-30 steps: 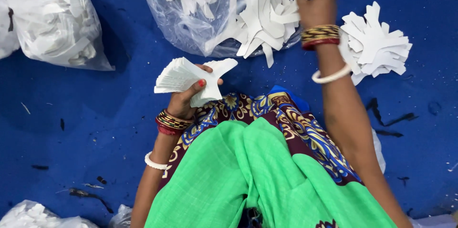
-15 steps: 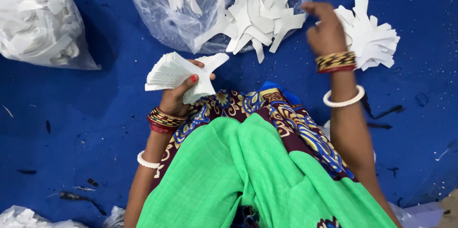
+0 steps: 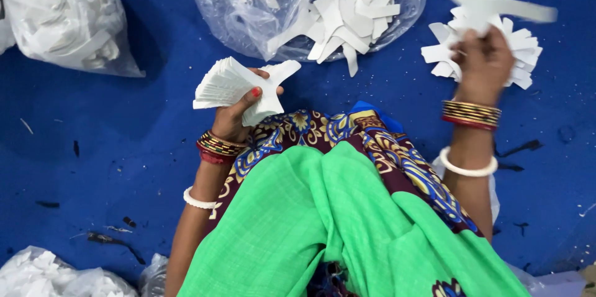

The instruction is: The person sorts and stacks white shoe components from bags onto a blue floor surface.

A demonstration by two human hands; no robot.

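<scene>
White thin cut-outs look light, bendy and slick, so pinch them at the narrow stem: left hand (image 3: 239,114) clenches a fanned stack (image 3: 226,82) above the lap, right hand (image 3: 484,61) grips one blurred piece (image 3: 490,0) over the loose pile (image 3: 518,54) on blue floor (image 3: 93,141).

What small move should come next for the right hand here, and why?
Probably carry the blurred white cut-out strip across to the fanned stack of white cut-outs gripped in the left hand. The right hand is raised over the loose pile of cut-outs on the blue floor sheet with one piece pinched, while the left holds its stack open-edged towards it.
</scene>
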